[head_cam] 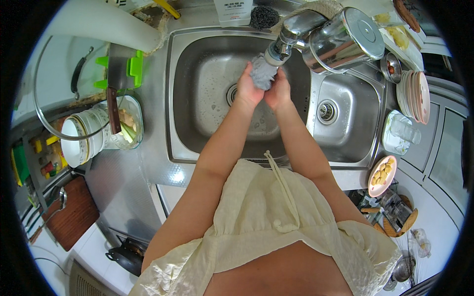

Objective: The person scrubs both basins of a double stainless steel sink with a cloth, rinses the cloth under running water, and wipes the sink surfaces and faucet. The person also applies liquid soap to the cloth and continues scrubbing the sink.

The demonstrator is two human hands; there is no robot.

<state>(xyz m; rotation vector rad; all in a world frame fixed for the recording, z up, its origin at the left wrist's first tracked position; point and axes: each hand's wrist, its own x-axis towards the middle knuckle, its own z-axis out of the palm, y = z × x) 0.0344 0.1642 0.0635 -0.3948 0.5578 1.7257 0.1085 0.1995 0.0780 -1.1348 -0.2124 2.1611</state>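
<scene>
Both hands are together over the large basin [207, 125] of a steel double sink, directly beneath the faucet [283, 44]. Between my left hand [249, 87] and my right hand [279, 88] is a crumpled grey cloth [263, 74], which touches both palms. The faucet's round outlet hides the cloth's far edge. Water drops dot the basin floor. My left wrist partly covers the drain [232, 94].
A clear lidded canister [329, 48] stands right of the faucet, beside the small basin [351, 122]. Stacked plates [409, 96] and a plate of pale yellow pieces [382, 175] line the right. At left are a cleaver [117, 70] in a green holder and stacked bowls [79, 137].
</scene>
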